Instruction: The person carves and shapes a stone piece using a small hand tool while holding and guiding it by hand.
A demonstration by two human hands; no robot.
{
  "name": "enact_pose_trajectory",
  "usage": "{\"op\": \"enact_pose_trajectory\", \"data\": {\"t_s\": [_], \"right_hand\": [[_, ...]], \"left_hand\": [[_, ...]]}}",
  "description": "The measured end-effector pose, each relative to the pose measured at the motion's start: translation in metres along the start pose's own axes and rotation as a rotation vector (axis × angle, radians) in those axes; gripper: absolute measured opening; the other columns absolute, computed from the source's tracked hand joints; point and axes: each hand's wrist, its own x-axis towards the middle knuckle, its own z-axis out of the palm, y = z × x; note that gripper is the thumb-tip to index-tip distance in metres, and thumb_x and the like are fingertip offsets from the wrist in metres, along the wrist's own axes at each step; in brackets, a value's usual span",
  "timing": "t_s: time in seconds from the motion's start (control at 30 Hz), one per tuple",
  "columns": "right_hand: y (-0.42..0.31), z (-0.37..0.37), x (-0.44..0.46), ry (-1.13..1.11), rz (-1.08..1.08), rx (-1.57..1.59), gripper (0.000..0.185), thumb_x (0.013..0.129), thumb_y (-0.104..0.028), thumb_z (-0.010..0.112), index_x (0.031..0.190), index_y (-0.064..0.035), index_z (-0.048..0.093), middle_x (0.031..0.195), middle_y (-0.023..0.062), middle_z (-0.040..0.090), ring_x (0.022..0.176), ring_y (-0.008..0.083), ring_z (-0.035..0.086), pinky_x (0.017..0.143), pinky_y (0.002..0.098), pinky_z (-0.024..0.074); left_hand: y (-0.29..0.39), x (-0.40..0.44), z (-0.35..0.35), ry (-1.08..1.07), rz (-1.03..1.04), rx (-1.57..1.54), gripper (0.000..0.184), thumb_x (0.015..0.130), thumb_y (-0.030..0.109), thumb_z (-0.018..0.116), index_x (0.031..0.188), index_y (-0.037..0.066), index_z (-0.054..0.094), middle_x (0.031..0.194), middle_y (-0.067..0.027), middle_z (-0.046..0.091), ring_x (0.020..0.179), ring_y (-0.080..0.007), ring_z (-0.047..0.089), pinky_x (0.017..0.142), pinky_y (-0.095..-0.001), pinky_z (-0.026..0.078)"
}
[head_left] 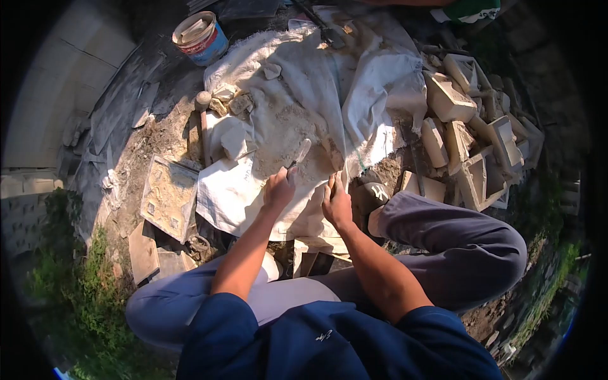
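Note:
My left hand is closed round a small trowel-like tool with a dark neck and a pale, rounded blade. The blade points away from me over a patch of pale powder on a white woven sack sheet. To its right, my right hand is closed near a fold of the sheet; what its fingers hold is too small and shaded to name. A pale block and several stone lumps lie beyond my left hand.
A round-headed mallet lies left of the sheet, near a crusted square slab. Farther back stands a bucket with pieces inside. Broken box-shaped blocks are piled at right. Another person's green-clothed part shows at the top.

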Motion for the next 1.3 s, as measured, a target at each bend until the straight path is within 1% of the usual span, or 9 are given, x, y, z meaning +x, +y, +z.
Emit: {"op": "enact_pose_trajectory", "data": {"t_s": [0.17, 0.23, 0.37, 0.43, 0.53, 0.67, 0.77, 0.93, 1.3], "right_hand": [[-0.008, 0.005, 0.021, -0.061, -0.058, 0.005, 0.056, 0.097, -0.025, 0.053, 0.149, -0.0087, 0.039, 0.102, 0.0343, 0.065, 0.096, 0.0516, 0.063, 0.087, 0.0551, 0.0491], [-0.012, 0.007, 0.036, -0.005, -0.116, -0.027, 0.046, 0.096, -0.023, 0.058, 0.138, -0.0085, 0.051, 0.093, 0.0325, 0.065, 0.092, 0.0518, 0.062, 0.078, 0.0547, 0.05], [0.023, 0.012, 0.076, -0.059, -0.19, -0.217, 0.044, 0.095, -0.032, 0.061, 0.132, -0.009, 0.056, 0.088, 0.0302, 0.066, 0.087, 0.0499, 0.063, 0.072, 0.0577, 0.0493], [0.025, 0.003, 0.071, -0.123, -0.158, -0.27, 0.04, 0.089, -0.025, 0.065, 0.125, -0.0092, 0.058, 0.088, 0.0295, 0.068, 0.088, 0.0485, 0.065, 0.077, 0.0537, 0.0526], [0.028, -0.003, 0.049, -0.157, -0.274, -0.041, 0.051, 0.093, -0.015, 0.064, 0.141, -0.0083, 0.05, 0.113, 0.028, 0.065, 0.104, 0.0435, 0.064, 0.086, 0.0417, 0.0534], [0.064, 0.021, 0.053, -0.196, -0.319, 0.078, 0.05, 0.094, -0.017, 0.064, 0.141, -0.0058, 0.05, 0.112, 0.0263, 0.067, 0.104, 0.0339, 0.069, 0.089, 0.0349, 0.0524], [0.019, -0.01, 0.032, -0.251, -0.238, -0.086, 0.049, 0.094, -0.017, 0.064, 0.14, -0.0047, 0.051, 0.108, 0.0253, 0.069, 0.1, 0.0303, 0.071, 0.087, 0.0328, 0.052], [0.032, 0.002, 0.026, -0.208, -0.247, 0.033, 0.046, 0.094, -0.021, 0.065, 0.135, -0.0038, 0.055, 0.103, 0.0271, 0.068, 0.097, 0.0371, 0.07, 0.084, 0.0359, 0.0525], [0.018, 0.0, 0.017, -0.191, -0.158, 0.062, 0.039, 0.094, -0.024, 0.065, 0.126, -0.0025, 0.06, 0.099, 0.0262, 0.069, 0.091, 0.04, 0.069, 0.08, 0.0388, 0.0526]], "left_hand": [[-0.011, -0.007, -0.008, 0.103, -0.045, -0.082, 0.048, 0.102, 0.047, 0.047, 0.089, 0.004, 0.062, 0.084, -0.0281, 0.068, 0.088, -0.0509, 0.064, 0.079, -0.0598, 0.047], [-0.013, -0.01, -0.012, 0.123, -0.101, -0.071, 0.048, 0.102, 0.048, 0.046, 0.091, 0.004, 0.063, 0.087, -0.0289, 0.068, 0.089, -0.0514, 0.063, 0.079, -0.0595, 0.047], [-0.021, -0.015, -0.017, 0.102, -0.176, -0.095, 0.05, 0.102, 0.05, 0.045, 0.093, 0.004, 0.064, 0.089, -0.0298, 0.068, 0.092, -0.0518, 0.063, 0.081, -0.0595, 0.047], [-0.029, -0.015, -0.013, 0.086, -0.214, -0.093, 0.051, 0.102, 0.052, 0.043, 0.097, 0.005, 0.063, 0.094, -0.0306, 0.067, 0.096, -0.0519, 0.062, 0.085, -0.0594, 0.046], [-0.04, -0.012, -0.002, 0.075, -0.237, -0.131, 0.051, 0.101, 0.052, 0.042, 0.099, 0.006, 0.063, 0.097, -0.0305, 0.067, 0.098, -0.0517, 0.062, 0.086, -0.0594, 0.046], [-0.044, -0.01, 0.007, 0.057, -0.227, -0.105, 0.052, 0.101, 0.054, 0.042, 0.101, 0.006, 0.063, 0.1, -0.03, 0.068, 0.098, -0.0514, 0.062, 0.086, -0.0595, 0.046], [-0.035, -0.008, 0.002, 0.064, -0.213, -0.089, 0.051, 0.101, 0.055, 0.043, 0.1, 0.007, 0.063, 0.098, -0.0293, 0.068, 0.097, -0.0508, 0.062, 0.084, -0.0592, 0.046], [-0.035, -0.006, 0.005, 0.095, -0.051, -0.125, 0.043, 0.101, 0.051, 0.047, 0.102, 0.011, 0.064, 0.097, -0.026, 0.069, 0.096, -0.0484, 0.063, 0.082, -0.0579, 0.048], [-0.059, -0.016, 0.043, 0.049, -0.037, -0.042, 0.038, 0.101, 0.042, 0.049, 0.099, 0.007, 0.063, 0.086, -0.031, 0.066, 0.09, -0.0494, 0.065, 0.082, -0.0573, 0.051]]}}
